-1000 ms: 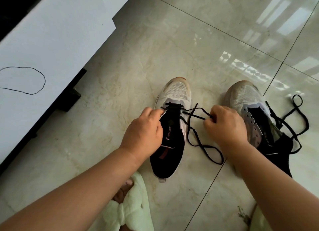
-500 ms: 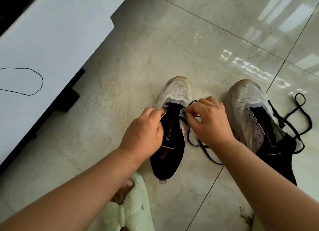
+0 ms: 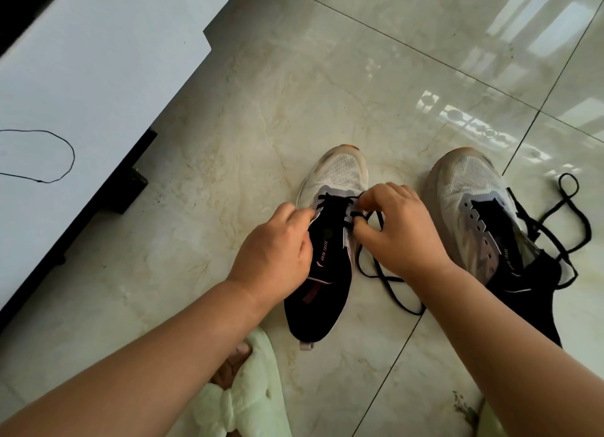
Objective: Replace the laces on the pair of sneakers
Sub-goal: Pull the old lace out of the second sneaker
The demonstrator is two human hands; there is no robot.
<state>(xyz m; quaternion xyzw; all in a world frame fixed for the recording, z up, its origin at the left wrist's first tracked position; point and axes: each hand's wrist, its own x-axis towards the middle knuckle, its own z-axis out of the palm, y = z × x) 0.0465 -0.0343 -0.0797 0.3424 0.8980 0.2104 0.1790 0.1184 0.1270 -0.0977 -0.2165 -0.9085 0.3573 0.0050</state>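
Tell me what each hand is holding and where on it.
The right hand pinches the black lace at the upper right eyelets of the left sneaker. The left hand holds that sneaker's left eyelet edge.

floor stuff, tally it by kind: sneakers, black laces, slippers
sneakers: 2, the left sneaker and the right sneaker
black laces: 2, the lace being threaded and the loose lace
pale green slippers: 1 clearly seen, the slipper
total: 5
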